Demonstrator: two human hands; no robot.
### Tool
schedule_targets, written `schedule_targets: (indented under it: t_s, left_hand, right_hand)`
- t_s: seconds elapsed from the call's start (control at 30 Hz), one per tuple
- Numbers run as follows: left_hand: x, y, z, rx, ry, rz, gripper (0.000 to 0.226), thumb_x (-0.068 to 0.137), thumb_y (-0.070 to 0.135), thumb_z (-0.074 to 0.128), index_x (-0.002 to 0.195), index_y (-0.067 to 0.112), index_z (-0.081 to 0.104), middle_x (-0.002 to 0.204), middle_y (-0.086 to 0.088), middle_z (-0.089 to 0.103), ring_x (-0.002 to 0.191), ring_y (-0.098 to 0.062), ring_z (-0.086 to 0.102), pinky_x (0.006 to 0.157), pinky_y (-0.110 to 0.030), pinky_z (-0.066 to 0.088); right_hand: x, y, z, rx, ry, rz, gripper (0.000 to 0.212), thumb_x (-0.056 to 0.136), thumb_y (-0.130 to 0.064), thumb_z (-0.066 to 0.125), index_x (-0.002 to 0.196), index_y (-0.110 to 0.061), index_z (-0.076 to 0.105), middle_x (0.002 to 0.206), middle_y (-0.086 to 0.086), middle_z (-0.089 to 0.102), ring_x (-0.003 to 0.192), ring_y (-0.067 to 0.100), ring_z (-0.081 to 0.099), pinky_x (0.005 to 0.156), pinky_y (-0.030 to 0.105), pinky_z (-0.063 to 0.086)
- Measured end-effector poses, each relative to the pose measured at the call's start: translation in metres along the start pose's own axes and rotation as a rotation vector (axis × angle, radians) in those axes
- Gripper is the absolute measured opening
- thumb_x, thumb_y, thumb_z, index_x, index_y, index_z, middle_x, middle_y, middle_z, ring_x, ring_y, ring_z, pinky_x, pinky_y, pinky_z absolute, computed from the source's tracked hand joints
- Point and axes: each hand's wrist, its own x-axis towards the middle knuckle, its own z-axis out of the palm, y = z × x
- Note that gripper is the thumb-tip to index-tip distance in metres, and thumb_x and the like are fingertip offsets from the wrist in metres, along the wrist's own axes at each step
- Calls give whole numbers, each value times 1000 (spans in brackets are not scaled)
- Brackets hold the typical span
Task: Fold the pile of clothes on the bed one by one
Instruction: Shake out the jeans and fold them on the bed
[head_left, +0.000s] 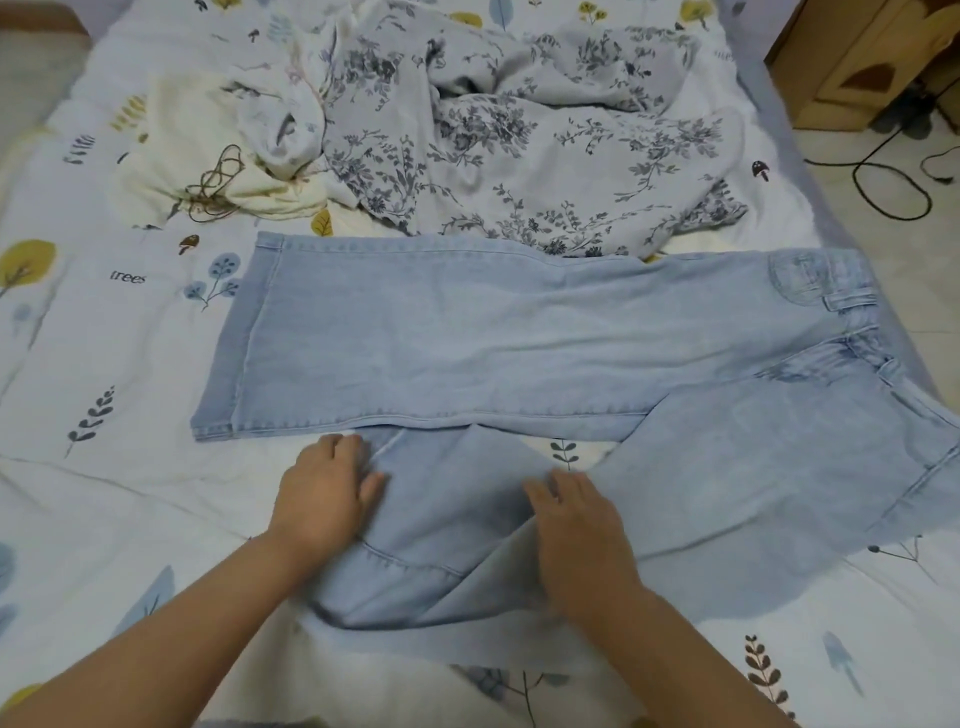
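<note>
Resting on jeans (467, 332), both hands, seemingly flat, bed (104, 493)

Left hand (323, 493) and right hand (576, 525) lie flat, fingers extended
</note>
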Motion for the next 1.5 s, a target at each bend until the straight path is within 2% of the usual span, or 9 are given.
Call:
schedule_targets:
  t_s: [0.1, 0.23, 0.5, 0.73, 0.9, 1.07, 1.2, 1.37, 1.5]
  left_hand:
    - [23, 5, 18, -157, -145, -226, 61, 89, 39, 56, 136, 7, 34, 126, -22, 51, 114, -39, 49, 92, -40, 39]
    - [20, 9, 18, -221, -89, -145, 43, 86, 25, 63, 123, 10, 45, 110, -18, 63, 99, -37, 58, 71, -33, 36]
    - [-61, -107, -38, -274, 393, -315, 32, 70, 66, 51, 91, 42, 51, 70, 13, 60, 61, -23, 61, 59, -40, 54]
    - [-78, -158, -6, -119, 6, -694, 54, 80, 41, 65, 119, 10, 45, 86, -23, 65, 79, -40, 62, 74, -48, 51]
    - [-36, -106, -23, 31, 118, -268, 45, 82, 19, 68, 122, 1, 55, 117, -28, 56, 103, -47, 53, 87, -50, 44]
    - [-30, -53, -28, -4, 76, 144, 50, 82, 44, 45, 99, 2, 66, 99, -17, 63, 89, -37, 60, 79, -43, 49]
    - [-65, -39, 0, 100, -94, 498, 52, 69, 63, 54, 92, 17, 62, 92, -6, 62, 79, -26, 61, 70, -33, 44]
    - [-72, -65, 20, 246, -71, 566, 35, 62, 34, 59, 93, 18, 62, 86, -7, 69, 74, -24, 67, 66, -27, 49]
    - [-56, -75, -7, 38, -112, 571, 10, 74, 19, 54, 70, 23, 61, 64, 2, 63, 55, -18, 62, 51, -17, 45]
  right_hand:
    - [10, 4, 10, -144, -164, -20, 47, 94, -12, 40, 140, -16, 33, 152, 10, 18, 144, 26, 5, 114, 52, 3]
    - [3, 4, 5, -251, -187, -25, 30, 91, -16, 48, 121, -16, 51, 124, 8, 53, 122, 26, 43, 113, 55, 4]
    - [-22, -13, -22, -79, 379, -115, 15, 51, -13, 73, 63, -20, 66, 54, -2, 60, 51, 19, 61, 78, 47, 54]
    - [-14, -27, -1, -158, -250, -106, 34, 92, -30, 45, 122, -15, 48, 125, 8, 53, 118, 24, 47, 104, 40, 27]
    - [14, -21, -5, -12, 102, 7, 31, 93, -10, 37, 121, -18, 45, 120, 2, 53, 108, 22, 52, 86, 30, 41]
    - [38, -6, -1, -190, -87, 11, 42, 94, -11, 35, 135, -21, 32, 146, 3, 26, 140, 19, 16, 111, 42, 19]
    - [38, 2, 6, -310, -97, -48, 39, 93, -12, 38, 131, -20, 35, 137, 4, 42, 132, 19, 32, 110, 40, 19]
    - [41, 3, -1, -362, 85, -137, 25, 75, -7, 66, 100, -10, 61, 95, 12, 65, 86, 29, 64, 80, 37, 46]
    - [45, 6, -10, -447, 4, -166, 20, 82, -15, 60, 101, -16, 62, 104, 8, 63, 95, 26, 62, 82, 33, 41]
